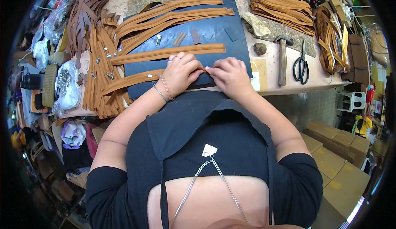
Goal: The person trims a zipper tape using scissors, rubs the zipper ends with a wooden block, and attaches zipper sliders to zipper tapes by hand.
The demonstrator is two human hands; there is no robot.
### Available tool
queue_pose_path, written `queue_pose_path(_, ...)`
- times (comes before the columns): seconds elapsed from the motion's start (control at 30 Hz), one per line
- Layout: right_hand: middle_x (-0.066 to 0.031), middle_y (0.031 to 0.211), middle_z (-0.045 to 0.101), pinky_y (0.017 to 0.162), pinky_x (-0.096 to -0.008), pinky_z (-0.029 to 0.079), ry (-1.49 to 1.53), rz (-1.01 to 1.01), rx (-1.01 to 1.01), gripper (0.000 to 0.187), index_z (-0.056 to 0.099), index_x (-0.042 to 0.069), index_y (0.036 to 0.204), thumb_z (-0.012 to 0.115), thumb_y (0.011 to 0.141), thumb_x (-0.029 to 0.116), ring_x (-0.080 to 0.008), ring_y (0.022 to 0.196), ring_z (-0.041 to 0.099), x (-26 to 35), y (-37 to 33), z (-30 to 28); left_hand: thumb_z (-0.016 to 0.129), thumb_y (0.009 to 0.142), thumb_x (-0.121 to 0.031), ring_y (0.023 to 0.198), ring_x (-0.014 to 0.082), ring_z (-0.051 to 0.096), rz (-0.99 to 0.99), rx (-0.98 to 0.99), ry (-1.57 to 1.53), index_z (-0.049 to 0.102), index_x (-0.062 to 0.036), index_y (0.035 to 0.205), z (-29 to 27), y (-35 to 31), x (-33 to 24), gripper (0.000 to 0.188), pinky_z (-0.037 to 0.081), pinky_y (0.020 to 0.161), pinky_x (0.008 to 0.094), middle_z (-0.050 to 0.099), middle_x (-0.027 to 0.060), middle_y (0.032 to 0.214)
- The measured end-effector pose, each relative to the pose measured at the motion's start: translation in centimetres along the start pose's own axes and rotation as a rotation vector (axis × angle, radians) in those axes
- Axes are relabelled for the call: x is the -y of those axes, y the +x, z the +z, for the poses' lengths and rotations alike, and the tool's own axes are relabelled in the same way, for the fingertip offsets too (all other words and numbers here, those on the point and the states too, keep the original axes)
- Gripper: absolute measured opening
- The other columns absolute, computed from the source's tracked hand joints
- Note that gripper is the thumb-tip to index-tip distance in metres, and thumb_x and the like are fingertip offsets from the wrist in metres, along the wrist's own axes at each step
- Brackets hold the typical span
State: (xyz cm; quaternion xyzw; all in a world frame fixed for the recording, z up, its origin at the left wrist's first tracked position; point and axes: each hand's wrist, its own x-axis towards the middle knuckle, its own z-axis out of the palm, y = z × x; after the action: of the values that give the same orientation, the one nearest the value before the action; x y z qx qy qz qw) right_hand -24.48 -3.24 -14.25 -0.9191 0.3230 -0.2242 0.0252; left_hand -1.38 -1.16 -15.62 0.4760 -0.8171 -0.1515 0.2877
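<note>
Near the front edge of a dark blue board (238,49), both of my hands meet at the end of a tan-brown zipper tape (134,80). My left hand (181,74) is closed, thumb and fingers pinching the tape's end. Facing it, my right hand (232,78) pinches the same end, its fingertips almost touching the left's. The exact tip is mostly covered by my fingers. Just beyond lies a second zipper tape (185,51), flat across the board. Farther back are more tapes (185,15), a metal zipper slider (158,39) and small brown strips (195,36).
A heap of zipper tapes (99,70) with loose sliders lies left, beside dark brown straps (84,23). On the right are a hammer (282,62), black-handled scissors (301,67), a round lump (260,48) and bundled zippers (280,6). Cardboard boxes (338,163) stand below the table at right.
</note>
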Motion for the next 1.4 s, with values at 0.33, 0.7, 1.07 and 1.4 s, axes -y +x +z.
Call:
queue_pose_path(0.33, -0.0073, 0.101, 0.065, 0.087, -0.0382, 0.048, 0.306, 0.336, 0.068, 0.022, 0.072, 0.009, 0.103, 0.075, 0.082, 0.013, -0.0285, 0.101, 0.059, -0.4, 0.5, -1.1, 0.073, 0.084, -0.016, 0.093, 0.0226, 0.056, 0.078, -0.013, 0.097, 0.073, -0.0185, 0.099, -0.2, -0.4, -0.1, 0.016, 0.041, 0.083, 0.0384, 0.058, 0.0009, 0.091)
queue_pose_path(0.7, -0.0093, 0.092, 0.062, 0.077, -0.0335, 0.052, 0.492, 0.253, 0.007, 0.024, 0.075, 0.009, 0.106, 0.068, 0.086, -0.002, -0.0265, 0.085, 0.063, 0.5, 1.3, 0.7, 0.078, 0.079, -0.016, 0.089, 0.0243, 0.059, 0.013, -0.068, -0.034, 0.074, -0.0131, 0.09, 0.4, -0.4, 0.4, 0.012, 0.044, 0.08, 0.0367, 0.061, 0.0028, 0.088)
queue_pose_path(1.07, -0.0086, 0.09, 0.064, 0.081, -0.0353, 0.052, 0.538, 0.359, -0.014, 0.016, 0.074, 0.004, 0.096, 0.074, 0.08, 0.001, -0.0267, 0.087, 0.063, 0.9, 1.9, 0.4, 0.08, 0.077, -0.015, 0.086, 0.0241, 0.06, 0.007, -0.104, -0.105, 0.073, -0.0096, 0.085, 0.2, -0.1, 0.6, 0.011, 0.045, 0.079, 0.0355, 0.062, 0.0035, 0.085)
queue_pose_path(1.4, -0.0096, 0.088, 0.065, 0.082, -0.0403, 0.05, 0.463, 0.329, 0.01, 0.008, 0.072, 0.002, 0.085, 0.074, 0.078, 0.004, -0.0307, 0.09, 0.062, 0.9, 2.0, 0.5, 0.079, 0.078, -0.015, 0.084, 0.0232, 0.058, -0.004, -0.079, -0.106, 0.074, -0.0102, 0.085, 0.2, -0.1, 0.6, 0.01, 0.044, 0.077, 0.0354, 0.06, 0.003, 0.084)
